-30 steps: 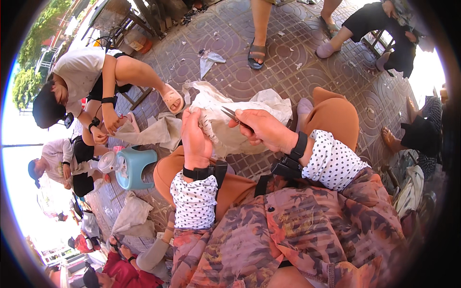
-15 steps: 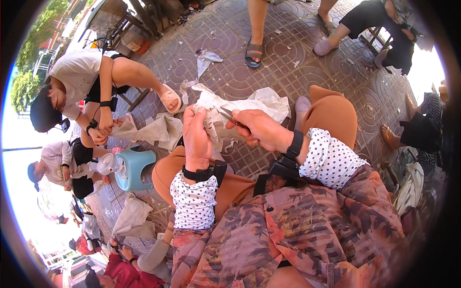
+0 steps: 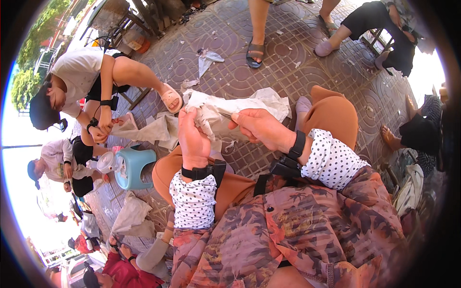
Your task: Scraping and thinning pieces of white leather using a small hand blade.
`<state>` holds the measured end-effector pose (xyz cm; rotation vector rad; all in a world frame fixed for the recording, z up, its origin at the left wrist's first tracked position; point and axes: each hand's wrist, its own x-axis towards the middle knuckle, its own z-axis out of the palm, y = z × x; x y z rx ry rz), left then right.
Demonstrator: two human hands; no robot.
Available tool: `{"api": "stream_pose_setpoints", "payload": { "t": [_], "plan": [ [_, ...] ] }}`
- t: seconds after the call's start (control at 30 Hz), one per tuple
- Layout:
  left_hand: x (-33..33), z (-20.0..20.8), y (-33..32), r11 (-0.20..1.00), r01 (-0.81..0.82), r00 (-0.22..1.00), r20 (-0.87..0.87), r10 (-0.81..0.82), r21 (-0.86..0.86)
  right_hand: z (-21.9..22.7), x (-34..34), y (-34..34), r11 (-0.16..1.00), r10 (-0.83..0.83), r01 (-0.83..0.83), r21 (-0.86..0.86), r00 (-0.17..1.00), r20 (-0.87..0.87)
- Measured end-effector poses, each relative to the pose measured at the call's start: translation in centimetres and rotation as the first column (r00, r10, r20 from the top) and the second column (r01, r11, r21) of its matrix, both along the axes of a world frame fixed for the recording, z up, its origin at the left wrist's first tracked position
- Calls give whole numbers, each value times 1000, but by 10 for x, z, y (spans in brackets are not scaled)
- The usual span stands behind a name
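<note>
An off-white cloth [image 3: 254, 103] with a ragged edge stretches between my knees. My left hand [image 3: 193, 139] pinches its near left end, thumb on top, and folds bunch beside the fingers. My right hand [image 3: 261, 128] is closed round a slim, pointed metal tool [image 3: 224, 114], like snips or tweezers. Its tip points left at the cloth by my left hand; whether it touches cannot be made out. Most of the tool is hidden in my fingers.
Left of me, a person [image 3: 79, 72] handles another pale cloth [image 3: 156, 128]. A blue plastic stool [image 3: 137, 165] bears a small white fan [image 3: 106, 163]. Cloth scraps [image 3: 209, 61] lie on the paved floor [image 3: 230, 45]. Other people sit or stand around.
My left hand has shifted slightly left and down with the cloth end. My right fingers have turned, covering more of the tool, and its two points no longer show apart.
</note>
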<state>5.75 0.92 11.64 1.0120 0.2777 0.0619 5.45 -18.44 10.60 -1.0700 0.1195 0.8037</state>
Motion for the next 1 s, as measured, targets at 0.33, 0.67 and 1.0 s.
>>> {"api": "stream_pose_setpoints", "payload": {
  "t": [0.33,0.67,1.0],
  "plan": [
    [-2,-5,3,991,124,991,-38,-125,-41,-26,8,9,934,-156,316,-166,781,605],
    [-9,-3,1,957,281,947,-141,-289,-69,-17,20,-4,941,-64,214,-261,873,484],
    [-5,-7,5,988,146,981,-121,-151,-54,6,10,-7,976,-136,196,-98,893,429]
  ]
}}
